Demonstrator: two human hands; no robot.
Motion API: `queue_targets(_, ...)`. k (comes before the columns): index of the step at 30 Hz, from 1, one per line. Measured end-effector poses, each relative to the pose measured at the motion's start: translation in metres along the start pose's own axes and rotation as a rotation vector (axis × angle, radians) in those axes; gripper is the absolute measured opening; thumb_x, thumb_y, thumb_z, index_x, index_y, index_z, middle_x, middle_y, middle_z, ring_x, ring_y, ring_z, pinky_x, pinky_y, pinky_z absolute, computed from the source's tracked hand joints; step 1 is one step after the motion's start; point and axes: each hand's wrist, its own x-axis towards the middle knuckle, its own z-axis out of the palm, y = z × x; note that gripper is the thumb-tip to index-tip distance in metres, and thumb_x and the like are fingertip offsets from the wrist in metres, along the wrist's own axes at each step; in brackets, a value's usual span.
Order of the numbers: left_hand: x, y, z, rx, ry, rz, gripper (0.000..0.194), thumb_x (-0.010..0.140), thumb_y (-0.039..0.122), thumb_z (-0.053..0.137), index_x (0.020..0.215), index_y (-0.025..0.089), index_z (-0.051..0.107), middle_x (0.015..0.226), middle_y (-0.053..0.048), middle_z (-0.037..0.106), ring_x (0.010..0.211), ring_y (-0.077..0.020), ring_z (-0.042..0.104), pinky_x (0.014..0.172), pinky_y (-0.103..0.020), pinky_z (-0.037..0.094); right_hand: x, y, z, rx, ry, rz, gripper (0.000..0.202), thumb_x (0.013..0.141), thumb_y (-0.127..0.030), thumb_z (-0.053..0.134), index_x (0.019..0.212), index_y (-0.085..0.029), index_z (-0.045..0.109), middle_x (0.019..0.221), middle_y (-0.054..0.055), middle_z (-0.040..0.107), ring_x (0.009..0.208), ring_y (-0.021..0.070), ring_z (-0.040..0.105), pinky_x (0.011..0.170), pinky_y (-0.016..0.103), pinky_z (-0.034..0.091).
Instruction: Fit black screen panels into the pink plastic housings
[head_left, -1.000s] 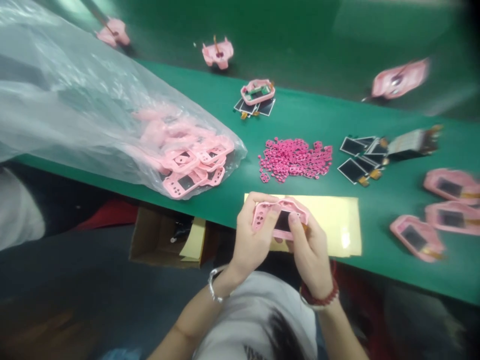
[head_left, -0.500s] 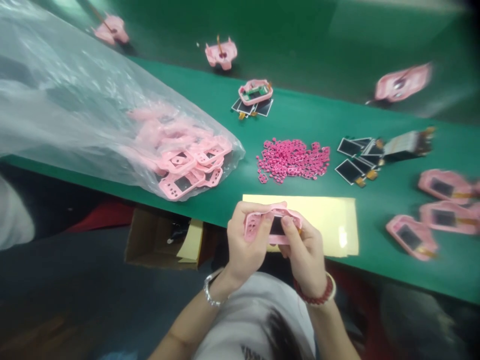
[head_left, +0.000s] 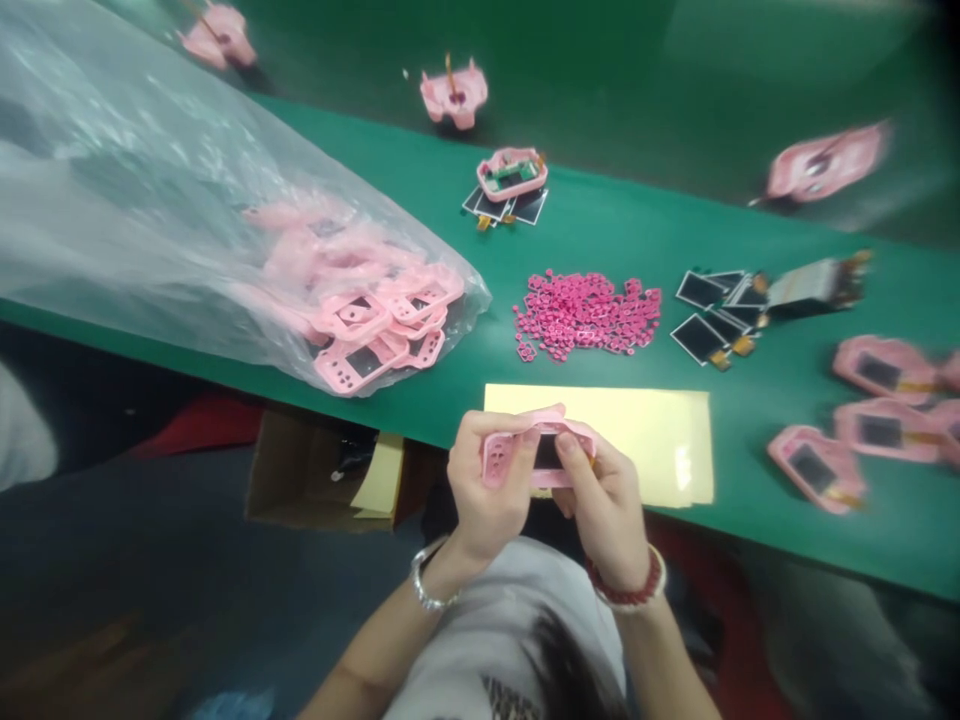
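At the tabletop's [head_left: 600, 225] near edge, we see a pink shell [head_left: 551, 480] held two-handed.
The left hand [head_left: 486, 490] closes on one end, the right hand [head_left: 611, 512] on the other, seemingly steadying its screen [head_left: 547, 452] between; loose screens [head_left: 699, 338] farther right seem kept within reach.

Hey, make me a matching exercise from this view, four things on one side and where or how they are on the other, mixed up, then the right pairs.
Column one
1. Nearest shell
2. Small pieces
3. Bag
4. Box

Column two
A. Brown, at the near side of the table
B. See-through, with pink shells inside
C. Held by left hand and right hand
D. Bright pink, spread in a pile

Pairs: 1-C, 2-D, 3-B, 4-A
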Motion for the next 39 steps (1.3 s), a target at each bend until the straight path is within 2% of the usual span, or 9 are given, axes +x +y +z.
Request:
queue_targets(5,-0.006,-0.002,-0.002,-0.118,-0.067,-0.091,0.005,0.097,0.022,0.064,0.102,0.020,0.062,0.093,-0.002,0.074,0.073,-0.0131,0.076,0.061,-0.020,0.062,0.004,-0.008,0.009,-0.138,0.109,-0.133,0.024,0.092,-0.040,0.066,0.094,-0.017,0.073,0.073,0.001,0.066,0.058,0.0099,0.054,0.050,0.020,0.048)
queue_targets(11,-0.010,0.000,-0.001,-0.160,-0.077,-0.120,0.008,0.100,0.022,0.059,0.106,0.021,0.064,0.096,-0.004,0.074,0.085,-0.0158,0.076,0.059,-0.018,0.059,0.005,-0.009,0.020,-0.156,0.246,-0.216,0.020,0.087,-0.036,0.068,0.078,-0.018,0.069,0.066,0.000,0.065,0.057,0.0107,0.056,0.050,0.020,0.048)
queue_targets(15,-0.005,-0.002,-0.002,-0.069,-0.011,-0.085,0.008,0.094,0.015,0.062,0.098,0.021,0.067,0.086,0.000,0.071,0.076,-0.0110,0.071,0.067,-0.017,0.058,0.005,-0.010,0.011,-0.158,0.155,-0.177,0.022,0.093,-0.037,0.063,0.087,-0.017,0.071,0.068,0.000,0.065,0.057,0.0103,0.055,0.050,0.020,0.047)
queue_targets(19,0.007,-0.016,-0.011,-0.048,0.098,-0.162,0.003,0.090,0.019,0.066,0.093,0.020,0.066,0.085,0.000,0.068,0.071,-0.0111,0.067,0.067,-0.019,0.058,0.025,-0.015,-0.011,-0.295,-0.100,-0.220,0.032,0.097,-0.044,0.057,0.108,-0.018,0.072,0.076,0.000,0.068,0.050,0.0079,0.049,0.047,0.021,0.043)
queue_targets(21,0.014,-0.023,-0.017,-0.115,0.138,-0.266,0.008,0.090,0.024,0.067,0.095,0.020,0.063,0.085,0.000,0.068,0.063,-0.0112,0.066,0.057,-0.020,0.057,0.046,-0.014,-0.019,-0.468,-0.017,-0.333,0.032,0.096,-0.043,0.059,0.112,-0.019,0.072,0.086,0.002,0.072,0.050,0.0074,0.048,0.050,0.023,0.042)
queue_targets(24,0.024,-0.027,-0.022,-0.175,0.112,-0.388,0.021,0.088,0.032,0.071,0.099,0.020,0.058,0.086,-0.001,0.070,0.056,-0.0122,0.066,0.044,-0.019,0.052,0.074,-0.005,-0.021,-0.933,0.265,-0.518,0.026,0.096,-0.034,0.062,0.114,-0.021,0.074,0.101,0.006,0.073,0.061,0.0098,0.055,0.054,0.025,0.039)
queue_targets(27,0.026,-0.025,-0.022,-0.114,0.116,-0.431,0.036,0.078,0.033,0.083,0.097,0.020,0.056,0.089,-0.003,0.070,0.062,-0.0151,0.070,0.041,-0.016,0.051,0.084,0.006,-0.017,-1.236,0.327,-0.620,0.018,0.097,-0.029,0.061,0.103,-0.022,0.076,0.105,0.004,0.071,0.065,0.0100,0.058,0.052,0.026,0.032)
queue_targets(35,0.021,-0.023,-0.018,-0.178,0.108,-0.474,0.027,0.086,0.035,0.075,0.097,0.020,0.056,0.088,-0.002,0.068,0.062,-0.0127,0.067,0.038,-0.013,0.044,0.070,0.008,-0.029,-1.263,0.251,-0.644,0.016,0.104,-0.026,0.051,0.095,-0.018,0.063,0.094,0.002,0.070,0.066,0.0123,0.059,0.053,0.027,0.034)
queue_targets(39,0.022,-0.020,-0.014,-0.254,0.044,-0.473,0.019,0.093,0.034,0.066,0.101,0.019,0.057,0.089,-0.003,0.069,0.055,-0.0094,0.063,0.037,-0.014,0.040,0.069,0.009,-0.036,-1.091,0.305,-0.650,0.022,0.106,-0.026,0.042,0.105,-0.018,0.062,0.093,0.006,0.067,0.084,0.0185,0.063,0.072,0.029,0.048)
